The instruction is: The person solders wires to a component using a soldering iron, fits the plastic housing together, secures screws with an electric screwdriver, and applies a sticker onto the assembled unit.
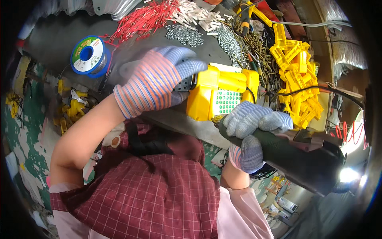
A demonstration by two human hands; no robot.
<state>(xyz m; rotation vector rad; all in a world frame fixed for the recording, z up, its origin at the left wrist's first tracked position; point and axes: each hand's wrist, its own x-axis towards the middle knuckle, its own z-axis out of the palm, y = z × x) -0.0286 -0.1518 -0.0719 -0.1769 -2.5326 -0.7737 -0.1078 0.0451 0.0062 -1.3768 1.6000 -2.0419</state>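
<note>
My left hand (157,79), in a striped knit glove, is closed round the black perforated end of a yellow plastic housing (203,95). Set in that housing is a white panel with green dots (228,102). My right hand (252,123), gloved too, wraps round a dark electric screwdriver (296,153) that slants down to the right. Its brass-coloured nose (217,119) is right at the housing's lower edge; whether the bit sits in a screw is hidden.
A blue-rimmed solder spool (89,55) stands on the left. Behind my hands lie red wires (145,20), white strips (195,14), nuts (184,36) and screws (230,44). Yellow plastic parts (300,83) heap up at right, with a black cable (330,88) across them.
</note>
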